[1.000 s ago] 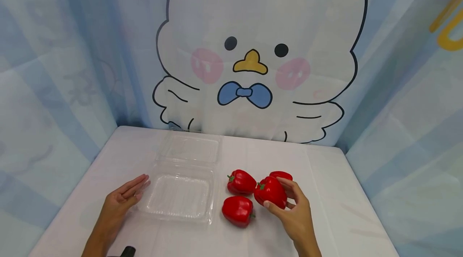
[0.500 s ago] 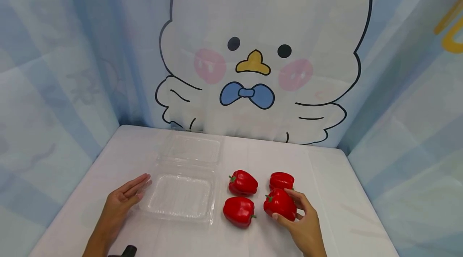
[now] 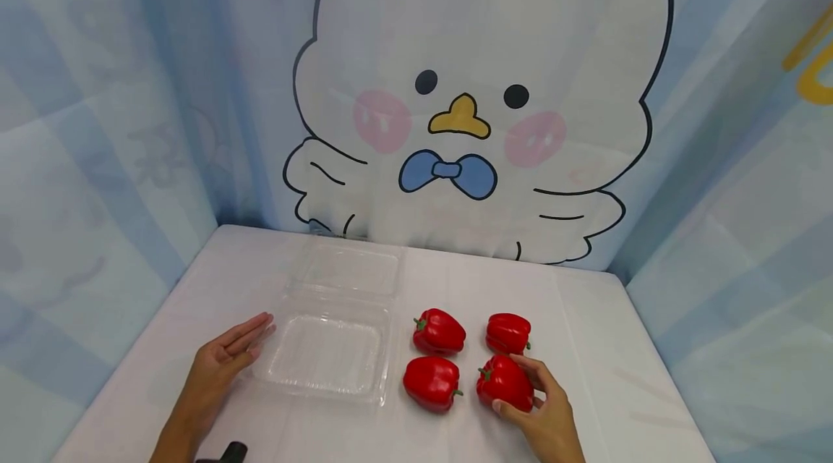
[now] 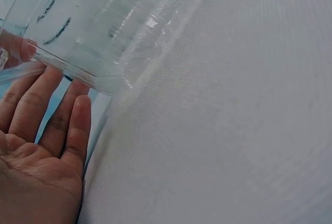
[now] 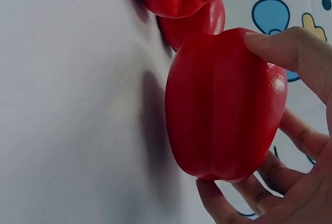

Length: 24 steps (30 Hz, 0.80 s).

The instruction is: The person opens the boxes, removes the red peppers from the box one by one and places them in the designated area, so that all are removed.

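Observation:
My right hand (image 3: 547, 405) grips a red bell pepper (image 3: 504, 382) at the front right, thumb on the near side and fingers round the far side. In the right wrist view that held bell pepper (image 5: 223, 105) casts a shadow on the cloth beside it; whether it touches the table I cannot tell. Behind it lies a second bell pepper (image 3: 507, 333), and to its left lie two more, one far (image 3: 439, 331) and one near (image 3: 432, 383). With fingers straight, my left hand (image 3: 218, 369) touches the left side of a clear plastic clamshell box (image 3: 384, 347), its lid (image 3: 345, 268) folded back.
A white cloth covers the table (image 3: 605, 347). A curtain (image 3: 468, 29) with a printed chick stands behind it, with blue and white curtains at both sides. The end of a black object (image 3: 233, 451) shows at the front edge, near my left forearm.
My right hand has moved the held bell pepper toward me and slightly right, away from the bell pepper behind it. My left hand stays at the box. The head view has shifted slightly.

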{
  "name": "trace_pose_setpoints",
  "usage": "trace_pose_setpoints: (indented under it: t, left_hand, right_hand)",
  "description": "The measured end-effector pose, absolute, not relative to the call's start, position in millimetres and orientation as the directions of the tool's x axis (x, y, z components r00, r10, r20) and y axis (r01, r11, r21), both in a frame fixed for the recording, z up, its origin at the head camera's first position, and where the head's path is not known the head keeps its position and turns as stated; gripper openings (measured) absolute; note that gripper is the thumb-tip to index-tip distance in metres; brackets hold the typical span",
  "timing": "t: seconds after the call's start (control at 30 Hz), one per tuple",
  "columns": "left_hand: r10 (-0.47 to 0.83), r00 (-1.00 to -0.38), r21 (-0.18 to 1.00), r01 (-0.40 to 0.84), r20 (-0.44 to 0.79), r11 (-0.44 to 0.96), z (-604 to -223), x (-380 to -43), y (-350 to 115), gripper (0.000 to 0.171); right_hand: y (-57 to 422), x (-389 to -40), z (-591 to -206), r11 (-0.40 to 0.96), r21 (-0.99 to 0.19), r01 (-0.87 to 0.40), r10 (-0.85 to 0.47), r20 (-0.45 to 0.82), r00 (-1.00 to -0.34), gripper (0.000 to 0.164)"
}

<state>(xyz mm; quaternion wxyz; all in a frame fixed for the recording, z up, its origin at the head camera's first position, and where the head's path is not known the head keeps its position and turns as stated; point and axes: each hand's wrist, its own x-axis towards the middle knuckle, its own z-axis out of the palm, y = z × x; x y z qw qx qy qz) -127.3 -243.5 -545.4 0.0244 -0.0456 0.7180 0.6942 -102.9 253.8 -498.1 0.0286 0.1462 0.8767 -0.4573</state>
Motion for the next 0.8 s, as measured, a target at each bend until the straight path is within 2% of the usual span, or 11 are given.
trace_pose_setpoints:
  t: [0.33,0.5,0.63,0.8]
  left_hand:
    - [-0.016,-0.994,0.994,-0.104,-0.104,0.03,-546,-128,-240,0.066]
    - [-0.018,-0.995,0.994,-0.104,-0.103,0.024,-545,-130,-241,0.065]
    - [-0.036,-0.992,0.989,-0.12,-0.117,0.09,-545,-126,-244,0.067]
    - [-0.076,-0.986,0.943,-0.165,-0.149,0.29,-534,-122,-254,0.076]
  right_hand:
    - [257,-99,-507,0.554,-0.779,0.292,0.222,-0.2,-0.954,0.085]
    - [257,-97,-506,0.556,-0.784,0.276,0.215,-0.184,-0.959,0.096]
    - [259,-98,-504,0.553,-0.793,0.255,0.222,-0.155,-0.963,0.099]
    - [268,-105,-498,0.611,-0.765,0.203,0.202,-0.098,-0.974,0.098]
